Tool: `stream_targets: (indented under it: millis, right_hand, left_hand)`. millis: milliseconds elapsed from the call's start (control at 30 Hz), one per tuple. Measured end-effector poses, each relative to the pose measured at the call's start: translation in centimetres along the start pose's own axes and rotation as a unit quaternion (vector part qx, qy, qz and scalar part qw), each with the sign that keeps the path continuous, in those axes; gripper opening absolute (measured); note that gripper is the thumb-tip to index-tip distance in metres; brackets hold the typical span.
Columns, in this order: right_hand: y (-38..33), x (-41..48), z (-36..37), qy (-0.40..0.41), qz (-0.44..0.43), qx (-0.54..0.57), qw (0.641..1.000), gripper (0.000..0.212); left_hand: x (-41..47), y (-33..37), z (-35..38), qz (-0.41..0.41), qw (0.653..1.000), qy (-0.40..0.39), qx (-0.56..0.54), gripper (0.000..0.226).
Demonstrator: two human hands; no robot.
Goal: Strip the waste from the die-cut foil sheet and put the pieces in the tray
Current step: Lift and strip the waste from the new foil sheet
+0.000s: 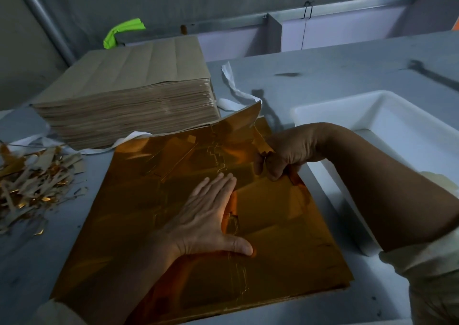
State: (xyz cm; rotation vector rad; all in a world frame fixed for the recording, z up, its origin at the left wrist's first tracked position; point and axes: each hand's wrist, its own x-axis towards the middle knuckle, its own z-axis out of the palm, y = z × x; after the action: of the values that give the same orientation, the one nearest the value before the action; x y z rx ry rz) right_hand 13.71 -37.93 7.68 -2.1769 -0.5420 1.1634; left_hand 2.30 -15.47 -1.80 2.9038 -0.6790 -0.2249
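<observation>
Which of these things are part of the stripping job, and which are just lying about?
Job: foil sheet, pressed flat by the left hand; foil strip, pinched by the right hand; tray; scrap pile.
Lying about: brown stack; white strips; green tape.

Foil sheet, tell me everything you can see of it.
The foil sheet is glossy amber-gold, scored with die-cut outlines down its middle. It lies flat on the table, its far corner curled up by the paper stack. The left hand presses flat on its centre; the right hand pinches a lifted strip at its far right edge.
</observation>
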Motion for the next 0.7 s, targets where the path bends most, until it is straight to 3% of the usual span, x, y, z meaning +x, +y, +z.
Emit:
stream_targets:
  millis: [300,433,700]
  right_hand:
    - [0.0,-0.6,-0.4,-0.001,-0.007,0.004,1.000,0.037]
    - [0.0,-1.2,-0.8,-0.004,-0.026,-0.005,1.000,0.024]
    - [-0.1,-1.8,-1.0,-0.029,-0.043,-0.011,0.999,0.024]
  left_hand:
    - [-0.3,0.6,-0.7,-0.018,0.999,-0.011,-0.033,0.145]
    - [-0.4,0.7,-0.8,-0.025,0.998,-0.015,-0.048,0.145]
    - [0.0,0.3,-0.5,-0.003,1.000,-0.009,-0.014,0.139]
